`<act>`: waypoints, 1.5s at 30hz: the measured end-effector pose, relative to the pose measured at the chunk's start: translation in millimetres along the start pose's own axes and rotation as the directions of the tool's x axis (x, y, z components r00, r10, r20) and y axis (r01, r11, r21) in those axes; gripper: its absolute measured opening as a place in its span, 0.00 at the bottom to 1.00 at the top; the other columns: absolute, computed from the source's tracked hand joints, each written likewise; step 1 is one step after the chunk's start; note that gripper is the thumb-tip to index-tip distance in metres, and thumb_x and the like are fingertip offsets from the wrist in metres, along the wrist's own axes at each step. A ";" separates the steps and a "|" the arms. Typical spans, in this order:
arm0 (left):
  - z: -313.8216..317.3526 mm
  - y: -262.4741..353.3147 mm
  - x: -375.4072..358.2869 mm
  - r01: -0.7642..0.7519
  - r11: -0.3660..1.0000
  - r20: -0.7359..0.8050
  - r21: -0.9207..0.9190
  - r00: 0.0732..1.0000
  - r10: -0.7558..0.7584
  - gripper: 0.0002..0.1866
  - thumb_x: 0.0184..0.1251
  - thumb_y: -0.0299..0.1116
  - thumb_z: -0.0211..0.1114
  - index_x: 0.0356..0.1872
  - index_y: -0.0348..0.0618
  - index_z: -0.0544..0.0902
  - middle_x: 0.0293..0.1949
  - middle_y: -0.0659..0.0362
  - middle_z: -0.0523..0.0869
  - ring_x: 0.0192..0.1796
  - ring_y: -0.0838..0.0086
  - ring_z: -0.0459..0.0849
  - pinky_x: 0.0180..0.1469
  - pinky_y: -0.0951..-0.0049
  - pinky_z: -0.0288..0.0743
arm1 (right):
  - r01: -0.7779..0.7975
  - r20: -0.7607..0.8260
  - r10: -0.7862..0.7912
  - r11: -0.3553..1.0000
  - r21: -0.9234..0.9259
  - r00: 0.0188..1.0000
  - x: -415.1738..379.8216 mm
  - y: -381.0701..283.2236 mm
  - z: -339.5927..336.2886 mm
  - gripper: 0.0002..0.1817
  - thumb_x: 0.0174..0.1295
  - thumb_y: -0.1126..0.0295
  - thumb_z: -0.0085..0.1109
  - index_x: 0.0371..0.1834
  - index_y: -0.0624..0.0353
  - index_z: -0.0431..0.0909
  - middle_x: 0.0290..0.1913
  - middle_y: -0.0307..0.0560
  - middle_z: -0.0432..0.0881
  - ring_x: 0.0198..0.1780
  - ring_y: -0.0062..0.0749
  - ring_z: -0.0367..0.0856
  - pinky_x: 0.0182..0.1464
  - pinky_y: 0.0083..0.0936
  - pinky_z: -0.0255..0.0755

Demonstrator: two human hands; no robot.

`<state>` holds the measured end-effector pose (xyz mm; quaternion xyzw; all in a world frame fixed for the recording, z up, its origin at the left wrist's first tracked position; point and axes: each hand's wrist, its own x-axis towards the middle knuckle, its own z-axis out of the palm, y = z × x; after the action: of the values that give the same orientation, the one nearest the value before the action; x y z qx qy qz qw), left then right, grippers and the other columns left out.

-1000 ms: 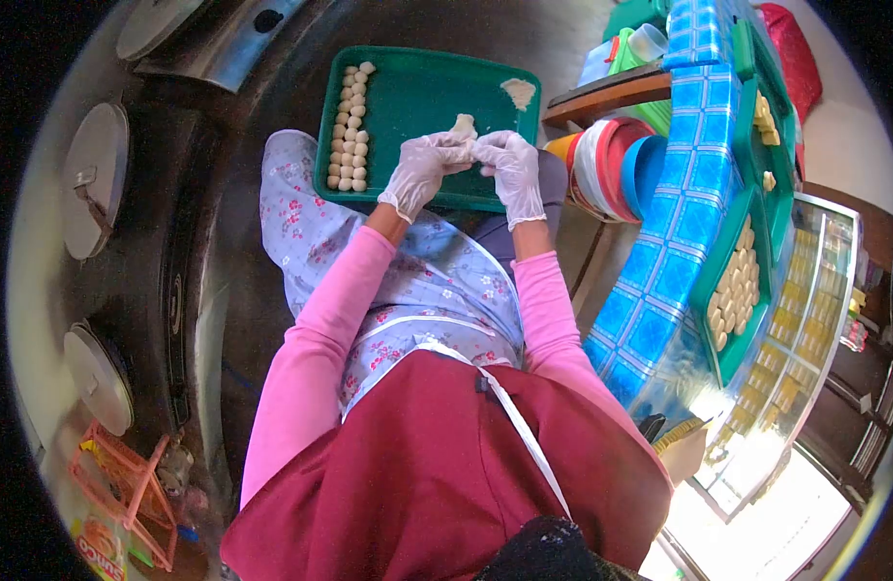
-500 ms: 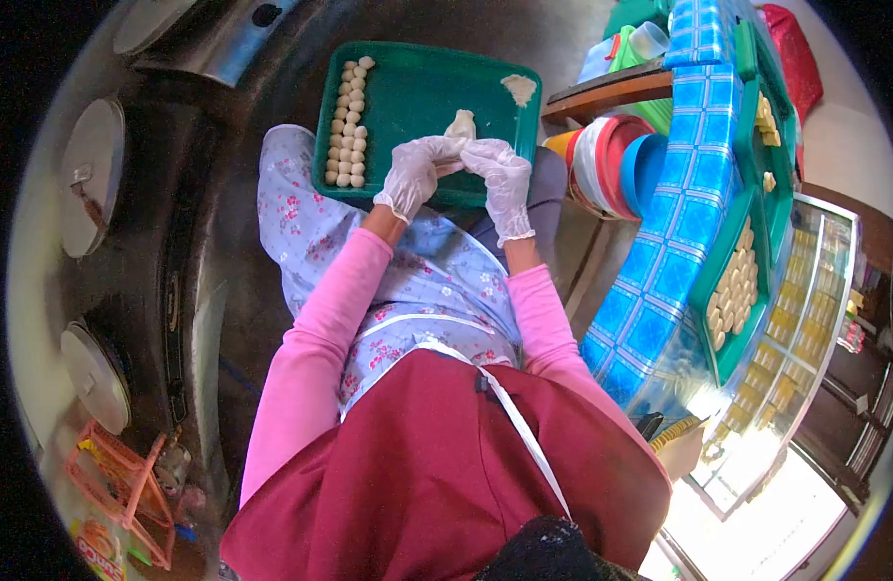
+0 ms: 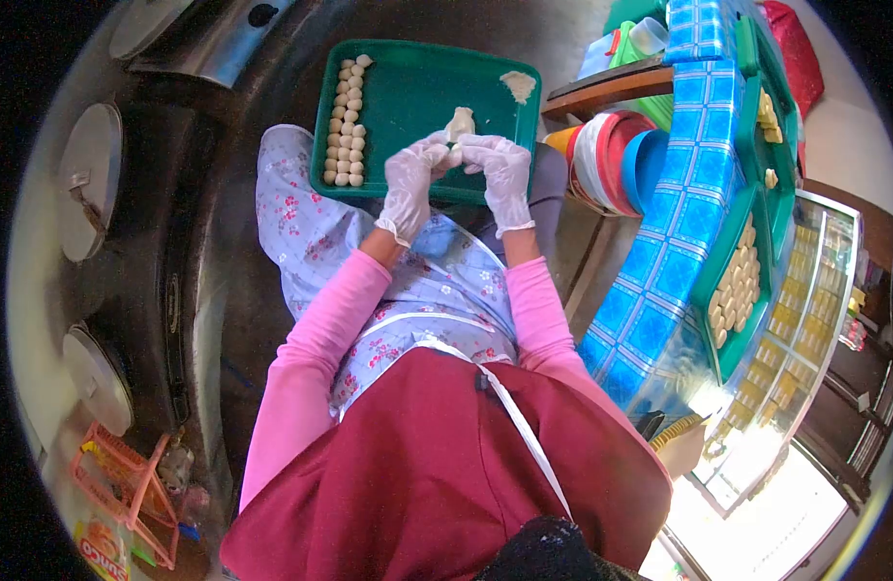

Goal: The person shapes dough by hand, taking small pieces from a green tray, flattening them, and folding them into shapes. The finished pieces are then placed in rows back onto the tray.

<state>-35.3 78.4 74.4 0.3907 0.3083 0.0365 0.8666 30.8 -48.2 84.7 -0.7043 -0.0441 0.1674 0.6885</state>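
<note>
Both hands wear thin white gloves and meet over the near edge of a green tray [image 3: 437, 68]. My left hand [image 3: 409, 182] is closed, its fingertips pinching a small piece of dough [image 3: 455, 155]. From the other side, my right hand [image 3: 502, 176] pinches at the same piece, fingers bent together; its exact shape is partly hidden. Just beyond the fingertips a larger lump of pale dough [image 3: 460, 122] lies on the tray. Rows of small dough balls [image 3: 346, 128] line the tray's left side. A patch of flour [image 3: 518, 87] lies in its far right corner.
To the right is a table with a blue checked cloth [image 3: 650, 261], holding a green tray of flat dough pieces [image 3: 735, 290]. Stacked round tubs [image 3: 616, 160] stand beside it. Round metal lids [image 3: 90, 182] are on the left, near an orange plastic rack [image 3: 127, 479].
My hands have drawn slightly apart at the fingertips, showing the small piece of dough between them. The left hand has turned more upright. The larger lump stays in place.
</note>
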 end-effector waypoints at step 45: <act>-33.9 15.7 -3.3 0.215 0.967 0.208 -0.138 0.961 -0.184 0.17 0.66 0.28 0.59 0.53 0.30 0.77 0.42 0.49 0.86 0.39 0.68 0.86 0.43 0.70 0.82 | 0.713 0.699 -0.157 0.253 -0.654 0.698 96.6 3.6 -3.4 0.13 0.53 0.68 0.60 0.43 0.55 0.83 0.44 0.53 0.84 0.47 0.48 0.80 0.47 0.42 0.74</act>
<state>-54.3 110.5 69.9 0.2887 0.2565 -0.0651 0.9201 122.0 -23.4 64.2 -0.8411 -0.5055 0.0832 0.1737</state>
